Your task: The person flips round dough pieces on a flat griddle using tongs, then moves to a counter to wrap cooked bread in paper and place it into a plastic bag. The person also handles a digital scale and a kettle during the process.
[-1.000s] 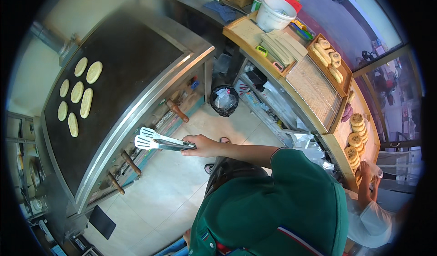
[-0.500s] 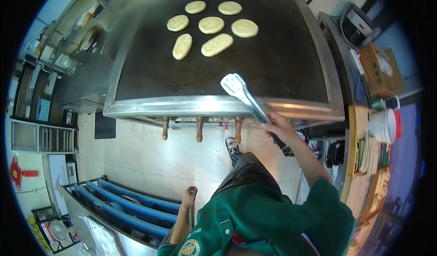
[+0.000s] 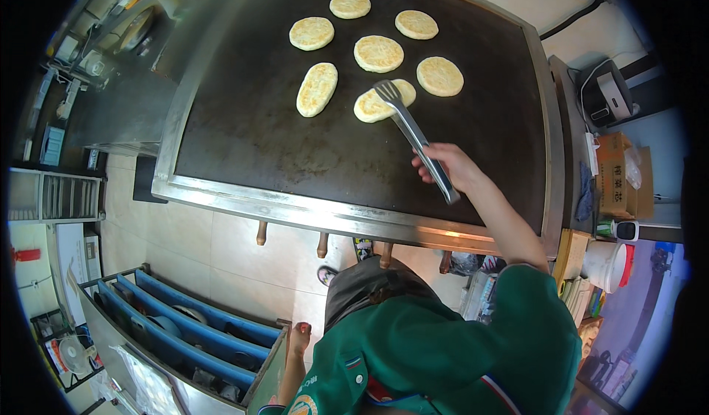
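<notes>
My right hand (image 3: pixel 452 167) is closed around the handle of metal tongs (image 3: pixel 419 136), which reach over the griddle. Their slotted end lies over an oval flatbread (image 3: pixel 365 108) and covers part of it; whether the lower jaw is under the bread is hidden. To the left lies another oval flatbread (image 3: pixel 317 89), browned in patches. Several round flatbreads, such as the middle one (image 3: pixel 378 53) and the right one (image 3: pixel 439 76), lie farther back on the dark griddle (image 3: pixel 258 149). My left hand (image 3: pixel 299 337) hangs low with curled fingers; what they hold, if anything, is hidden.
A metal rim (image 3: pixel 295 212) with wooden knobs (image 3: pixel 322 247) below it edges the griddle in front of me. Behind my left hand stands a cabinet with blue dividers (image 3: pixel 185 319). A cardboard box (image 3: pixel 620 175) and white bucket (image 3: pixel 602 263) are at the right.
My right hand has carried the tongs forward from the griddle's front edge onto the near right oval flatbread. My body has come closer to the griddle. My left hand still hangs low.
</notes>
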The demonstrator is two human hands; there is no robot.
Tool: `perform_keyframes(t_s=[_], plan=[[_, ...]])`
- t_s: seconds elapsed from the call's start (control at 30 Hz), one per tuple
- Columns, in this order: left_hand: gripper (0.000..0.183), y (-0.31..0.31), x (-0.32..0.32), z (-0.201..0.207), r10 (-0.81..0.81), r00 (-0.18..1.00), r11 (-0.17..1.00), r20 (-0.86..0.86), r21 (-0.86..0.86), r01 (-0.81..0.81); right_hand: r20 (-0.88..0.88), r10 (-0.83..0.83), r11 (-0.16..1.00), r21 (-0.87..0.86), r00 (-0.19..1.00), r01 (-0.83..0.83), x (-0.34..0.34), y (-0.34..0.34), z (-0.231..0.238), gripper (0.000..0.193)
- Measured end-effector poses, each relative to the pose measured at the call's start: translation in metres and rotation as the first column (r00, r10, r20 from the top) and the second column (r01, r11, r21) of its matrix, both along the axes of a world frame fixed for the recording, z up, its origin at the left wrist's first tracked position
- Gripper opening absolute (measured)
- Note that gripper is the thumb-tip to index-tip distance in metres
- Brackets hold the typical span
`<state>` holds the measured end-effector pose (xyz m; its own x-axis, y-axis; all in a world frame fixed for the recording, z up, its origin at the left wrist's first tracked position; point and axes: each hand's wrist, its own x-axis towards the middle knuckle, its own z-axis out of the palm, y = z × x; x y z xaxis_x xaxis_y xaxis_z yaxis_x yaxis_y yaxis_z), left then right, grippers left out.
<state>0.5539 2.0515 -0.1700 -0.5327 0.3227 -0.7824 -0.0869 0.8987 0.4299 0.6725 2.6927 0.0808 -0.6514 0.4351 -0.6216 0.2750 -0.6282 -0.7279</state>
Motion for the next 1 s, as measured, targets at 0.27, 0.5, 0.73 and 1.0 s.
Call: perform_keyframes(t_s=[0.27,0.5,0.73,1.0], plan=[[0.020,0.044,-0.047,-0.009,0.075,0.994,0.974,-0.077,0.217,-0.057,0.303,-0.168,-0.513,0.785,0.938,-0.346,0.009,0.001,0.010,0.044],[0.026,0.074,-0.079,0.005,-0.012,0.996,0.997,-0.088,0.071,0.018,0.415,-0.269,-0.687,0.550,0.869,-0.475,0.018,0.007,0.002,0.047],[0.077,0.168,-0.153,0.000,-0.036,0.607,0.967,-0.794,0.126,0.222,0.181,-0.102,0.094,0.981,0.978,-0.172,0.014,-0.009,0.011,0.035],[0.028,0.255,-0.273,-0.070,-0.071,0.836,0.865,-0.545,0.383,0.323,0.127,-0.046,0.996,0.080,0.991,0.036,0.015,-0.032,0.017,0.033]])
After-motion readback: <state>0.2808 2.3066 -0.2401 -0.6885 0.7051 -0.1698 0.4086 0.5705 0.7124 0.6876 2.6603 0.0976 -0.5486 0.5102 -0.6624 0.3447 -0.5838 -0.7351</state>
